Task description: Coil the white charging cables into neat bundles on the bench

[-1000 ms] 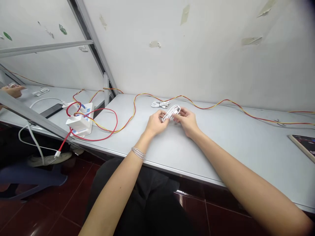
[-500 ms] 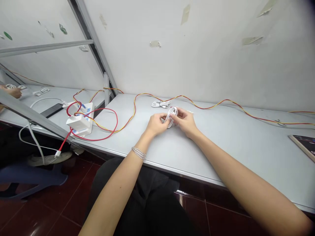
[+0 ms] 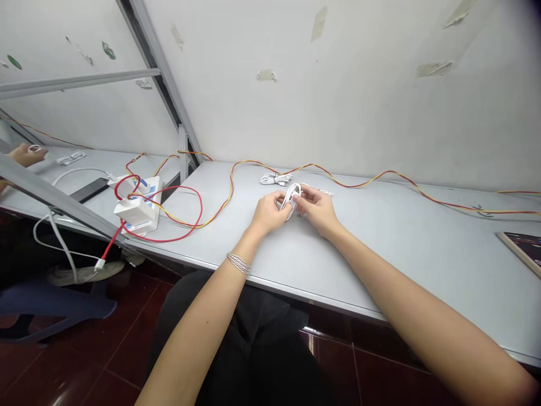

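A coiled white cable (image 3: 291,194) is held upright just over the grey table (image 3: 270,254), between both hands. My left hand (image 3: 270,212) has its fingers closed on the coil's left side. On the right side, my right hand (image 3: 316,210) pinches the same coil with thumb and fingers. A second white cable bundle (image 3: 276,179), tied in the middle with a dark tie, lies on the table just behind my hands. White cable ends (image 3: 327,193) show beyond my right hand.
A power strip (image 3: 147,223) with white plugs and looped red cable sits left, near a phone (image 3: 89,190). Red and yellow wires (image 3: 359,185) run along the wall. A framed dark object (image 3: 524,248) lies far right. Another person's hand (image 3: 27,155) holds white cable far left.
The held coil has tilted and shifted slightly left, with my fingers still on it. At the far left, the other person's hand has risen a little and moved right.
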Demonstrator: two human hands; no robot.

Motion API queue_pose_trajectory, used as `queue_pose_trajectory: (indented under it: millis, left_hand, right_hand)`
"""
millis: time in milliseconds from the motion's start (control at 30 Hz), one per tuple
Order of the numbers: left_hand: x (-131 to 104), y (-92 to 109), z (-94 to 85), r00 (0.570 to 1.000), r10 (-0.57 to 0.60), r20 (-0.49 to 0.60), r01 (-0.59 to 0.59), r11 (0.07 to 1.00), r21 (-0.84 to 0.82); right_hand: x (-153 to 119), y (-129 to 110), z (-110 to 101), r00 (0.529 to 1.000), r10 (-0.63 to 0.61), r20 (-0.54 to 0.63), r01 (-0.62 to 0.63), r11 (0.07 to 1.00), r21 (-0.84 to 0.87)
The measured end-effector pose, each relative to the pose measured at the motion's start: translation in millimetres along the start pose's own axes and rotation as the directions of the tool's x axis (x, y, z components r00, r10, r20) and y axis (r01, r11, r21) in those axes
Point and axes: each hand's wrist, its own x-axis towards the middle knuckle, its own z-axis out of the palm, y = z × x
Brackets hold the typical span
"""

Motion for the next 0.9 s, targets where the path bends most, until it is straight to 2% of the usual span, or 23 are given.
queue_pose_trajectory:
  millis: [133, 267, 500, 633, 900]
  left_hand:
    - [1.3, 2.4, -0.1, 0.997, -0.083, -0.006, 0.080, 0.981, -0.175]
    - [1.5, 4.2, -1.6, 0.985, -0.151, 0.079, 0.168, 0.938, -0.302]
    - [1.6, 2.1, -0.9, 0.983, -0.115, 0.144, 0.158, 0.925, -0.345]
    - [0.6, 2.9, -1.5, 0.982, -0.103, 0.159, 0.152, 0.928, -0.340]
    - [0.6, 7.4, -4.2, 0.991, -0.060, 0.119, 0.103, 0.913, -0.396]
  right_hand:
    - [0.3, 0.4, -0.3, 0.999, 0.014, 0.051, -0.014, 1.000, 0.003]
    - [-0.5, -0.6, 0.0, 0.998, 0.033, 0.046, -0.033, 0.999, 0.014]
    - [0.0, 0.0, 0.4, 0.999, 0.038, 0.026, -0.039, 0.999, 0.027]
    - [1.4, 2.5, -0.2, 0.999, 0.008, 0.053, -0.009, 1.000, 0.012]
    - [1.0, 1.0, 0.0, 0.998, 0.050, 0.030, -0.050, 0.999, -0.016]
